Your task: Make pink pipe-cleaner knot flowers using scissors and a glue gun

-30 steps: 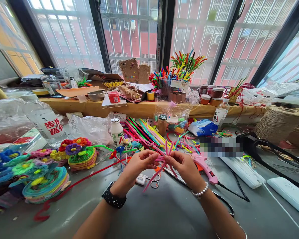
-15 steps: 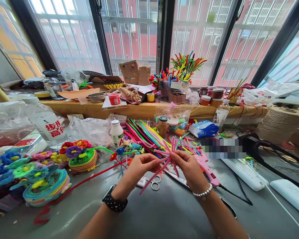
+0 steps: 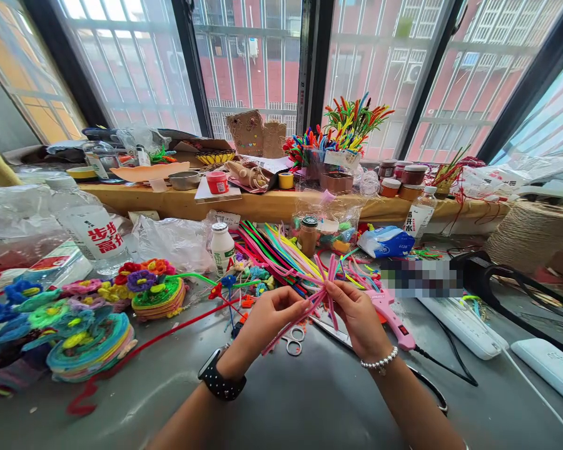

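Observation:
Both my hands hold a small bundle of pink pipe cleaners (image 3: 319,294) above the grey table (image 3: 309,394). My left hand (image 3: 272,312), with a black watch on its wrist, pinches the bundle from the left. My right hand (image 3: 356,309), with a bead bracelet, pinches it from the right. The bundle's upper ends fan out above my fingers, and one long end hangs down to the lower left. Small scissors (image 3: 293,340) lie on the table just under my hands.
A pink glue gun (image 3: 391,312) lies right of my right hand. Loose coloured pipe cleaners (image 3: 272,250) are piled behind. Finished pipe-cleaner flowers (image 3: 89,337) sit at left, by a water bottle (image 3: 91,228). A white power strip (image 3: 460,325) is at right. A cluttered wooden shelf (image 3: 263,203) runs behind.
My hands and the pink bundle have shifted slightly right and away from me; the fanned ends have turned a little between my fingers. Nothing else on the table has moved.

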Demonstrator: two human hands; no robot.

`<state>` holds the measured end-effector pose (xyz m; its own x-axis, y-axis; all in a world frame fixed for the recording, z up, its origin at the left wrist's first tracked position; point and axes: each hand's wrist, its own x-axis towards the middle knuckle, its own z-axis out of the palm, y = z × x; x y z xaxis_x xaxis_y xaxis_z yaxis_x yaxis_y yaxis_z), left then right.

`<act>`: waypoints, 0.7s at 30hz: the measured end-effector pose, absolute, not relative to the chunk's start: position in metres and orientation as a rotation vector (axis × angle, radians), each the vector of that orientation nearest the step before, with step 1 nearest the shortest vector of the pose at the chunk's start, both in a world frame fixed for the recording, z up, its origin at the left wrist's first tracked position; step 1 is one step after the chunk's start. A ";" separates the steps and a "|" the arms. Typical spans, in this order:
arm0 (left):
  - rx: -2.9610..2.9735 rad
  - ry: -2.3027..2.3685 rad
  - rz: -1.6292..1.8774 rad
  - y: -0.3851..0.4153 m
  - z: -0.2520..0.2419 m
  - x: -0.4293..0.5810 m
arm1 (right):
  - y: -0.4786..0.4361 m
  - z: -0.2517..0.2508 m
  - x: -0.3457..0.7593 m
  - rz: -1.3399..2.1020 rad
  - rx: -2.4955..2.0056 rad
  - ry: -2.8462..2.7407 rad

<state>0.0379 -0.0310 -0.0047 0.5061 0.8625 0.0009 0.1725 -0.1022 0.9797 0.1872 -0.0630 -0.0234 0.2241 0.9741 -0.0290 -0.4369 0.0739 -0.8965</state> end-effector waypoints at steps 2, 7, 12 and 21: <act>1.619 0.957 0.781 -0.032 -0.002 0.038 | -0.064 -0.022 0.188 1.227 -0.948 -0.764; 1.652 0.956 0.775 -0.030 -0.002 0.037 | -0.064 -0.021 0.189 1.250 -0.955 -0.818; 1.685 0.916 0.770 -0.026 -0.007 0.035 | -0.064 -0.024 0.188 1.203 -1.009 -0.875; 1.712 0.966 0.794 -0.025 -0.004 0.033 | -0.064 -0.022 0.189 1.176 -1.071 -0.993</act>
<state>0.0329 -0.0252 -0.0041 0.4705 0.8795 0.0715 0.2410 -0.2060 0.9484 0.1894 -0.0645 -0.0219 0.1241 0.9915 0.0392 -0.2052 0.0643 -0.9766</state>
